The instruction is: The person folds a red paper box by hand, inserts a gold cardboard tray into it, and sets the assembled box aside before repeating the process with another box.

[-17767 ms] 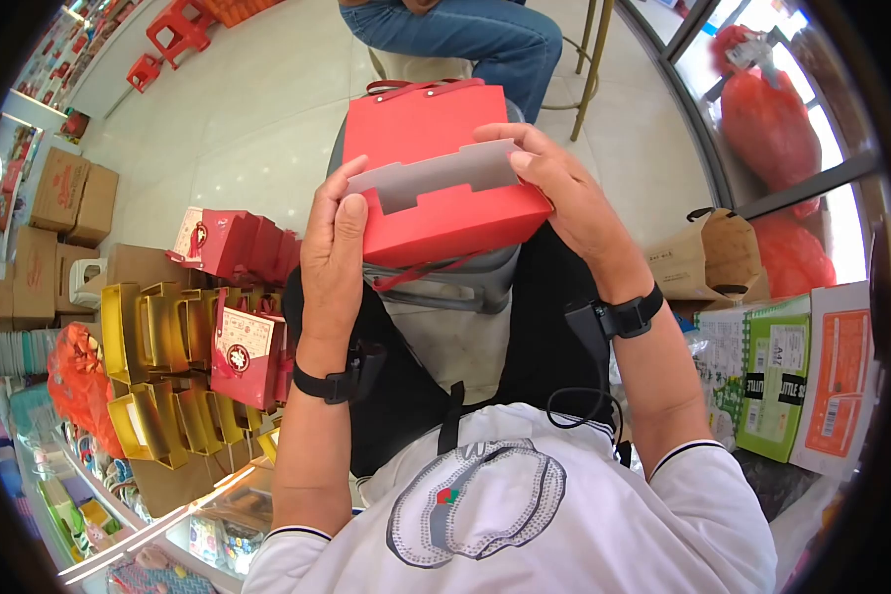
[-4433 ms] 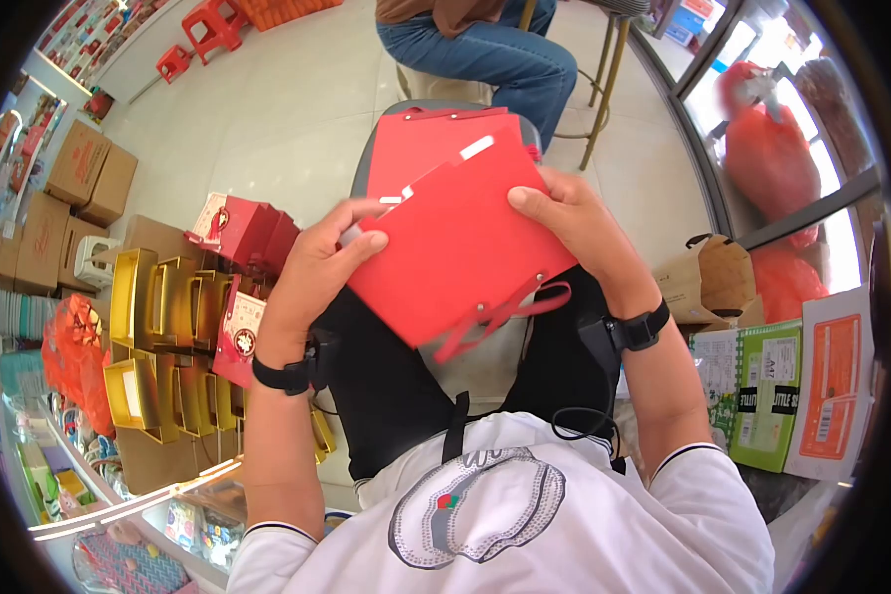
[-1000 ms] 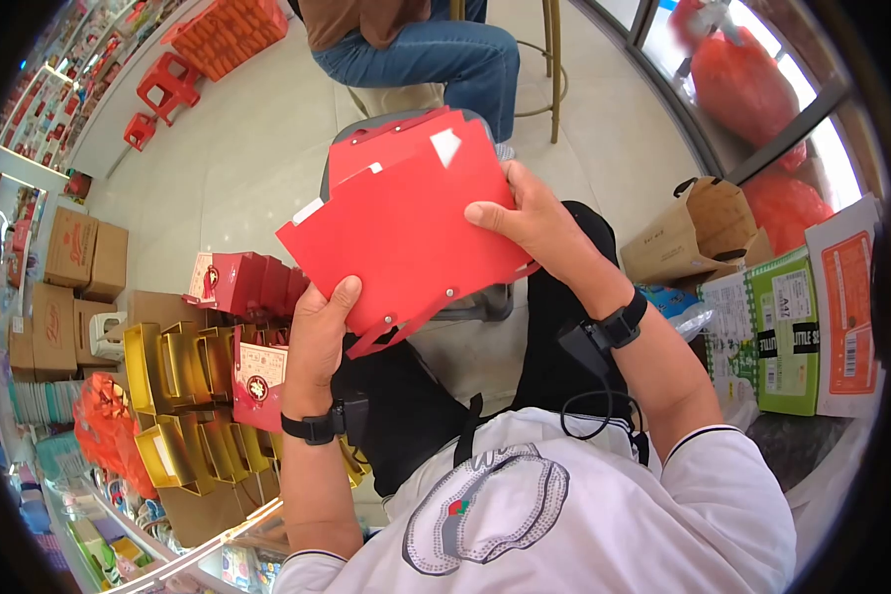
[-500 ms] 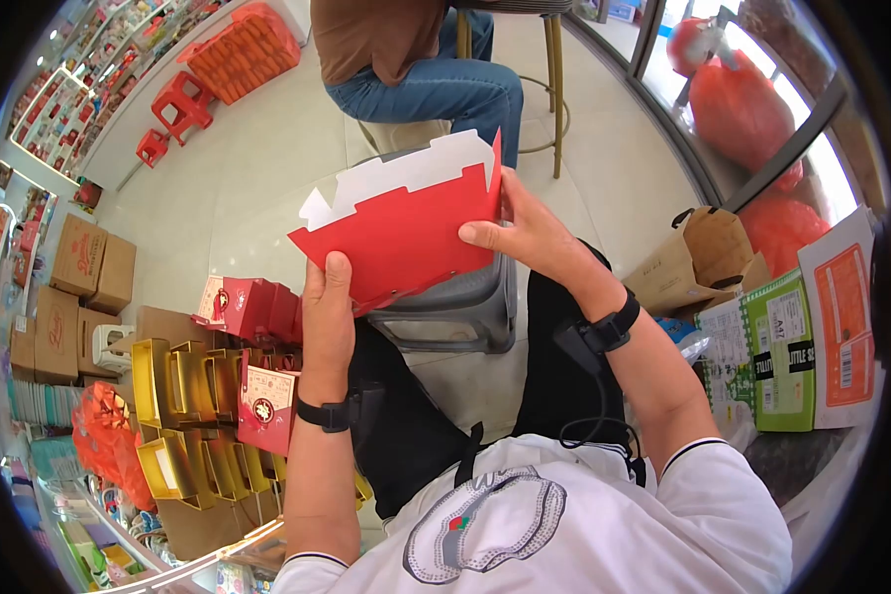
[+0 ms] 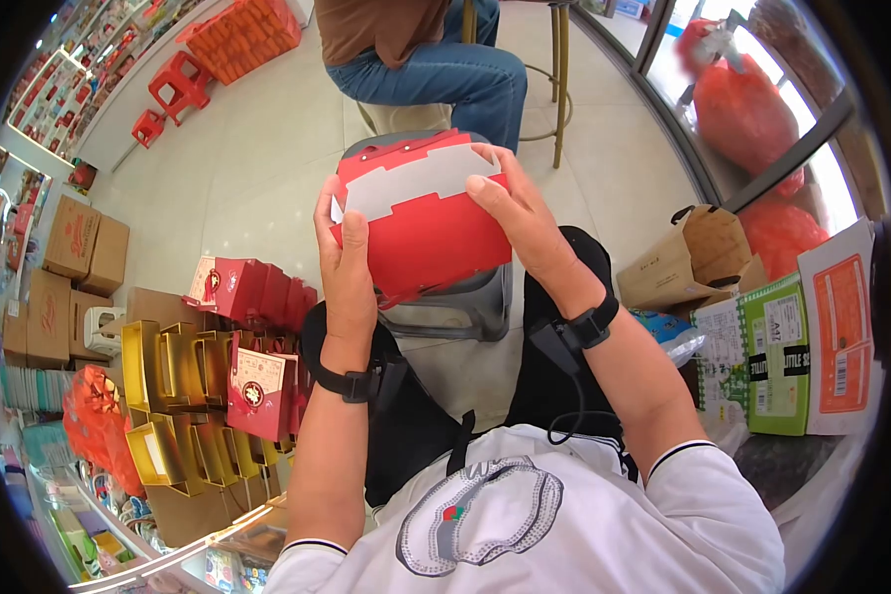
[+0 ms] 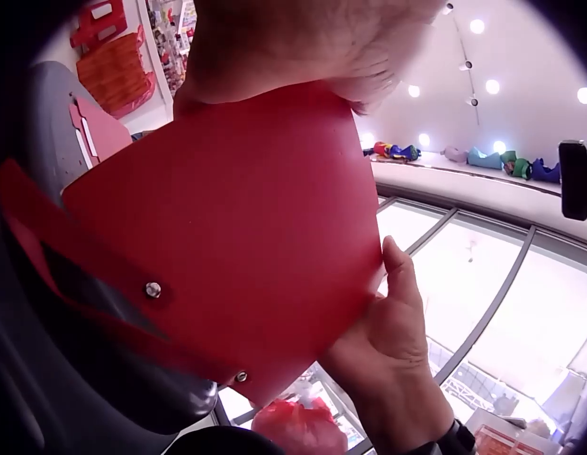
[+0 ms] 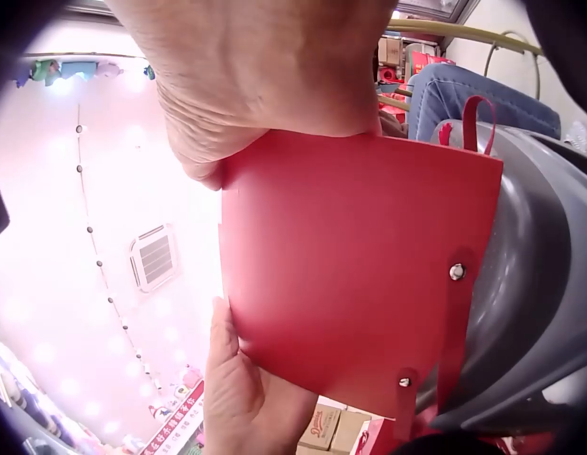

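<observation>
A red cardboard gift box (image 5: 426, 247) hangs between both hands over a grey stool. Its tabbed edges stand open at the top, showing a pale grey-white inside. My left hand (image 5: 346, 262) grips its left end, thumb in front and fingers behind. At the right end my right hand (image 5: 520, 218) holds on, its thumb over the tabbed edge and fingers behind. In the left wrist view, a red strap handle (image 6: 113, 308) is fixed by metal rivets to the side away from the tabs. Another red piece (image 5: 396, 153) with rivets lies on the stool behind the box.
The grey stool (image 5: 455, 317) stands between the person's knees. To the left are rows of gold trays (image 5: 163, 366), red printed boxes (image 5: 257, 386) and cartons (image 5: 79, 238). A paper bag (image 5: 693, 252) stands right. Someone in jeans (image 5: 455, 79) sits ahead.
From lying slanted with its broad face up, the box has tipped until its tabbed opening shows. It has since come lower, and my right fingers have moved up to the tabbed edge.
</observation>
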### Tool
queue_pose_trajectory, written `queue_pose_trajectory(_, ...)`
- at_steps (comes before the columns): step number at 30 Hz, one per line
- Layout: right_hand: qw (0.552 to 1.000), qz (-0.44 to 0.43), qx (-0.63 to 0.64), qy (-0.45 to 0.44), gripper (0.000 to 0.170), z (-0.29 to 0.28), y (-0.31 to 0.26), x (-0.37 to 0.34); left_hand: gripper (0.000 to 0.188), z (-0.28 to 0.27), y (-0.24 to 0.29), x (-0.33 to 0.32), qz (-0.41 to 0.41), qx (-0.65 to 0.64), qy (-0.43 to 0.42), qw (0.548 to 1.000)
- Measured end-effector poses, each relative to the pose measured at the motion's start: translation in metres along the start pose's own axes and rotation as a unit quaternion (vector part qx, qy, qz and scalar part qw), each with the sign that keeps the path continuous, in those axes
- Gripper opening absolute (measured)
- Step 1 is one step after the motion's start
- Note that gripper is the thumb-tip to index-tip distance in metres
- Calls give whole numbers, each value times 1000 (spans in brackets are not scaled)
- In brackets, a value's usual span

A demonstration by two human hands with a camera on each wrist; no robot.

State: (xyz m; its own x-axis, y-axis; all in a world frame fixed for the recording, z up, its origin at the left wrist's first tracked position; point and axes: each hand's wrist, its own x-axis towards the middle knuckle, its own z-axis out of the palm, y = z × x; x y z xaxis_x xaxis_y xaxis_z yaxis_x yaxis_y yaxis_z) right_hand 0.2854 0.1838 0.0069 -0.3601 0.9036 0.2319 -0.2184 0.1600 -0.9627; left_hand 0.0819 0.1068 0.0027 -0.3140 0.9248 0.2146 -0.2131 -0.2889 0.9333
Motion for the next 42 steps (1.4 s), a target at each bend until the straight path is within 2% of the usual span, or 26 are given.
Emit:
queue_pose_trajectory(4,999,32,-10,23,56,-3,11,1,56,5,-1,1,-4,49,24,998)
queue_pose_trajectory(7,999,41,-19,-7,54,-8,11,1,54,-2,-9,5,18,118,28,992)
queue_pose_trajectory(10,998,30,-43,-23,56,-10,7,2,53,-3,-8,5,11,120,18,993)
queue_pose_trajectory(13,993,48,95,-50,55,-16,3,0,54,-1,-3,5,-1,119,30,992)
queue_pose_trajectory(16,969,93,216,-79,54,-26,4,-3,54,-5,-8,5,5,159,39,986)
queue_pose_trajectory(19,990,88,57,-92,51,-26,-1,-8,55,-3,-7,3,-3,208,32,978)
queue_pose_trajectory(22,988,85,-61,-115,52,-32,-7,-2,57,-9,1,2,-27,101,-27,994)
queue_pose_trajectory(25,980,123,-33,-150,51,-33,-14,2,60,-19,8,-5,-54,-3,-77,996)
queue_pose_trajectory(28,977,132,-50,-161,59,-38,-13,8,59,-27,13,-2,-61,97,-121,986)
queue_pose_trajectory(35,963,152,-176,-138,57,-46,5,19,52,-20,21,5,-81,235,-106,963)
queue_pose_trajectory(38,969,143,-143,-142,52,-34,-19,14,54,-20,17,6,-62,252,-107,960)
queue_pose_trajectory(42,993,89,-18,-79,39,-25,-8,4,53,-18,7,-1,-17,175,-56,983)
